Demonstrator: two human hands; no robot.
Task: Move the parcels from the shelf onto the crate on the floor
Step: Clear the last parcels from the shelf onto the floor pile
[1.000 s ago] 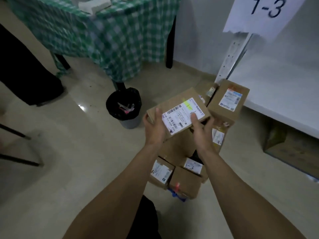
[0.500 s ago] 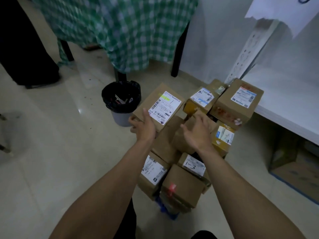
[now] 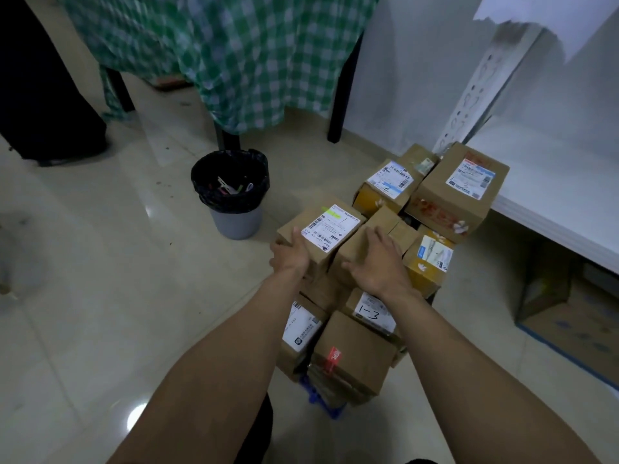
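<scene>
A cardboard parcel point(image 3: 330, 226) with a white label and a yellow-green mark lies on the left top of a pile of several parcels. My left hand point(image 3: 289, 254) holds its near left corner. My right hand point(image 3: 376, 262) rests with spread fingers on a plain brown parcel point(image 3: 382, 222) beside it. The pile covers a blue crate point(image 3: 318, 396), of which only a corner shows at the bottom. Among the pile are a parcel marked "1-3" point(image 3: 371, 314) and a large box point(image 3: 459, 192) at the far right. The white shelf point(image 3: 552, 182) stands to the right.
A grey waste bin point(image 3: 234, 195) with a black liner stands on the tiled floor left of the pile. Behind it is a table under a green checked cloth point(image 3: 234, 55). A cardboard box point(image 3: 576, 326) sits under the shelf. A person in dark clothing point(image 3: 43, 95) stands far left.
The labelled parcel has come down from mid-air onto the left top of the pile. My right hand let go of it and moved onto the brown parcel beside it.
</scene>
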